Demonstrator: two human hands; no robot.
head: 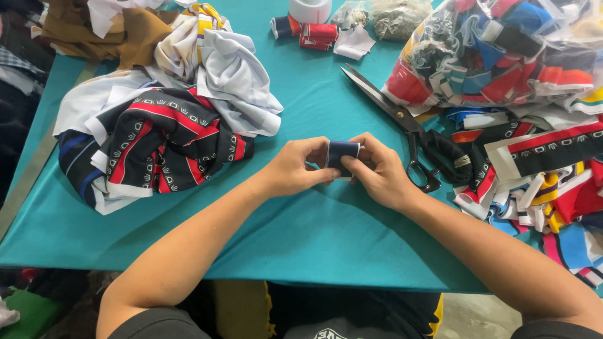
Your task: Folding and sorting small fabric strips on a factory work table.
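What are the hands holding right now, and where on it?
A small dark blue fabric roll, pinched at its sides between left hand and right hand.

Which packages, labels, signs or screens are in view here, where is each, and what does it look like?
Plastic bag: top right on the table, clear and crumpled, stuffed with red, blue, white and yellow fabric strips.
Small bag: top centre, clear, holding beige fluff.
No signs or screens. The navy roll between both hands shows no label.
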